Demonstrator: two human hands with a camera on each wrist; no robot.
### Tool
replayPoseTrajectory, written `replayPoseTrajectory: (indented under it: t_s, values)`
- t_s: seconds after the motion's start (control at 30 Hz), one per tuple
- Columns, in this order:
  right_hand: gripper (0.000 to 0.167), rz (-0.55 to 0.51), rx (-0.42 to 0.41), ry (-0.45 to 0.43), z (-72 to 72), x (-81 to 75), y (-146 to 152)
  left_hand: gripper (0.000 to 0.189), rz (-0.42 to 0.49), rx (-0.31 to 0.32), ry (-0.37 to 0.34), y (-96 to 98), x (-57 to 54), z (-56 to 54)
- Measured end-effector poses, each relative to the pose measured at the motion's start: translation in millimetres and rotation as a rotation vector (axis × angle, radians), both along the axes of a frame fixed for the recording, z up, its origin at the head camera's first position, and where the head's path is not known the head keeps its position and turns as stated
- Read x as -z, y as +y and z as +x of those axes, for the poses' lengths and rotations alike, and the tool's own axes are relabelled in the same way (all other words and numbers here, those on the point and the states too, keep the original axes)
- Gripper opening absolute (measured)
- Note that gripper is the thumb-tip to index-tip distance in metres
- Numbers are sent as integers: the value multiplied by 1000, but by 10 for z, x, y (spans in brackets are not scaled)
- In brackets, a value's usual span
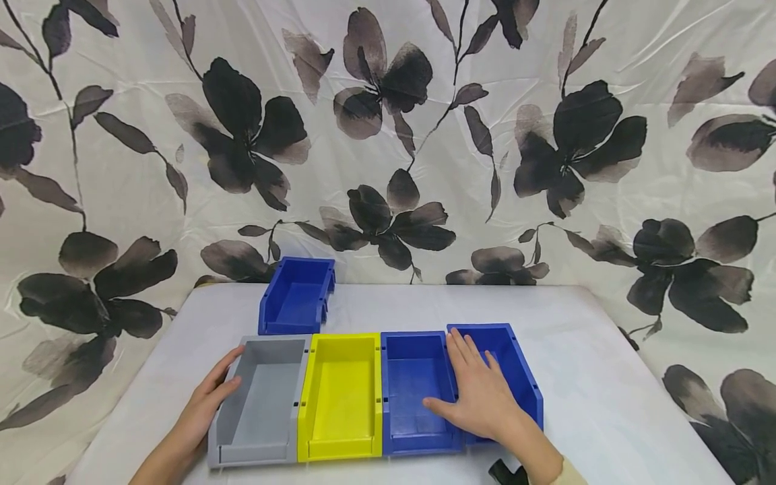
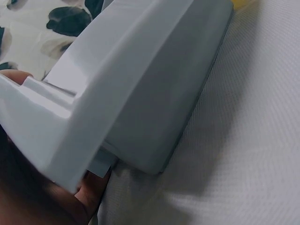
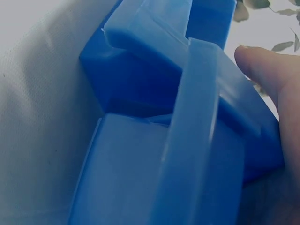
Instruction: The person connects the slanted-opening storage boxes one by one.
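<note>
In the head view, a grey storage bin [image 1: 259, 404], a yellow storage bin [image 1: 341, 397] and a blue storage bin [image 1: 418, 411] stand side by side in a row. At the right end, a second blue bin [image 1: 526, 377] sits slightly angled. My left hand [image 1: 197, 411] lies along the grey bin's outer left side, fingers extended, thumb at the rim; part of it is hidden behind the bin's lip [image 2: 117, 93] in the left wrist view. Spread across the walls where the two blue bins meet is my right hand [image 1: 481, 394]. Its thumb [image 3: 258, 65] shows in the right wrist view.
A third blue bin [image 1: 297, 296] stands behind the grey one, near the back of the white-covered table [image 1: 606, 404]. A small black object [image 1: 506, 473] lies at the front, by the right forearm. Floral cloth [image 1: 388, 135] hangs behind the table.
</note>
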State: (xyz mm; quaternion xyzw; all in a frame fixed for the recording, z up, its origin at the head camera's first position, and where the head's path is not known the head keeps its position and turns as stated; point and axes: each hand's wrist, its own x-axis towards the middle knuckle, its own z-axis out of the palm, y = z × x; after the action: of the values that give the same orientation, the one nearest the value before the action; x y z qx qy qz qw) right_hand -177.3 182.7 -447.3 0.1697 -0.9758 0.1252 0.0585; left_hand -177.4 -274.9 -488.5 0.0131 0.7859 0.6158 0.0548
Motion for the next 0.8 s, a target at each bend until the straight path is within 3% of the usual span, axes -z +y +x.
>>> replayPoseTrajectory:
  t_s: [0.8]
  values:
    - [115, -58, 7, -16, -1, 174, -25, 61, 5, 1, 21, -34, 30, 18]
